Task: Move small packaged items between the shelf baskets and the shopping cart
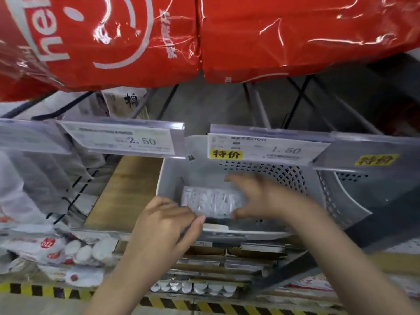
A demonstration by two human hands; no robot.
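Observation:
A grey perforated plastic basket [313, 185] sits on the shelf in the middle of the head view. On its floor lies a small clear packet [211, 198] with white contents. My right hand [256, 196], blurred, is inside the basket with fingers spread over the packet's right end, thumb near its lower edge. My left hand [166, 221] is at the basket's front left rim, its fingers curled, with fingertips near the packet's near left corner. Whether either hand holds the packet cannot be told. No shopping cart is visible.
Price-tag rails [122, 142] run along the shelf edge above the basket. Big red plastic packs [204, 35] hang overhead. White round packaged goods [84, 248] lie lower left, flat boxes [227, 260] sit under the basket, and hazard-striped tape [172, 303] marks the bottom edge.

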